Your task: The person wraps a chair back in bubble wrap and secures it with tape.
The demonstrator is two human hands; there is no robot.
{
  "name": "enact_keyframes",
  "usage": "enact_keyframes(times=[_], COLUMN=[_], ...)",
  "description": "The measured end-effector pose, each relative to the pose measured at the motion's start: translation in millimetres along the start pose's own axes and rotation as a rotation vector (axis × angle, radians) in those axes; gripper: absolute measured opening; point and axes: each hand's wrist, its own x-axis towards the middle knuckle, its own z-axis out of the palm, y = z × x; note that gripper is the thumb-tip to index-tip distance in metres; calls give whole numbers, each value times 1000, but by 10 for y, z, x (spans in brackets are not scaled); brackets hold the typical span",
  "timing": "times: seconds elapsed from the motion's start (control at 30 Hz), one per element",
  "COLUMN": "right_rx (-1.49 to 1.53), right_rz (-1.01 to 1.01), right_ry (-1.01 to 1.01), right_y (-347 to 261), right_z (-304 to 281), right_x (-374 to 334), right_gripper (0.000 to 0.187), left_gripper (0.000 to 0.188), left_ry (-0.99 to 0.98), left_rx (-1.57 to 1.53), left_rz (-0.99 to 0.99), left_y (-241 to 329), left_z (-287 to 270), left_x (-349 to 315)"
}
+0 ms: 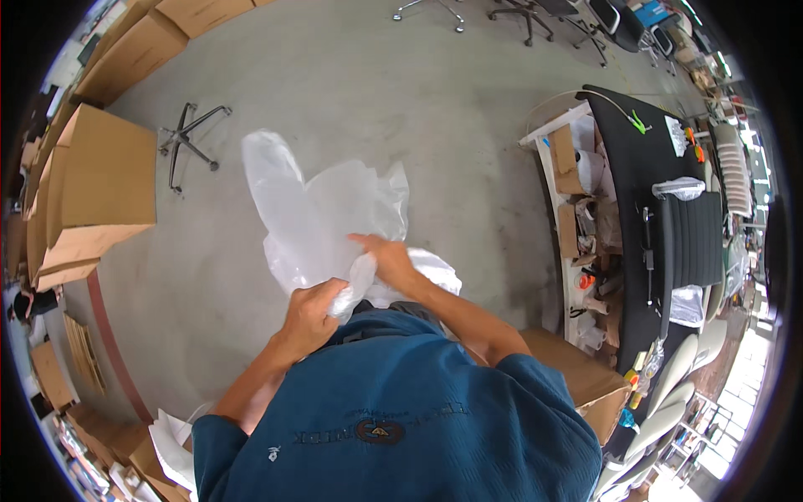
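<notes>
A large, crumpled, translucent white plastic bag [322,209] spreads out in front of me, above the grey floor. Its near end is gathered into a bunch, and my left hand [311,316] is closed around that bunch close to my body. Just to the right, my right hand [389,261] lies against the plastic with its index finger stretched out to the left. The rest of its fingers are partly hidden. A whiter piece of plastic [437,269] shows beyond my right wrist; whether it belongs to the same bag I cannot tell.
Cardboard boxes [109,171] stand at the left, by a five-legged chair base [191,144]. On the right is a black-topped workbench [631,159] with filled shelves and a black ribbed chair back [697,240]. An open carton [577,368] sits close by my right elbow. Office chairs [527,18] line the far side.
</notes>
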Motion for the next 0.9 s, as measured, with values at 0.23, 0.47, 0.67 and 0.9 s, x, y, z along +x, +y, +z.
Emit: enact_keyframes(times=[0.23, 0.47, 0.67, 0.9], right_rx=[-146, 276, -246, -434], right_rz=[-51, -45, -38, 398], right_ry=[315, 8, -4, 810], right_y=[373, -348, 466, 1123], right_z=[-304, -94, -458, -1218], right_x=[80, -470, -850, -1333], right_gripper=[32, 38, 48, 34], left_gripper=[13, 15, 32, 32], left_ry=[-70, 702, 130, -509], left_rx=[816, -633, 31, 859], left_rz=[-279, -721, -324, 3], left_y=[-1458, -1972, -1195, -1617], left_z=[-597, -902, -1136, -720], left_x=[-848, -794, -331, -263])
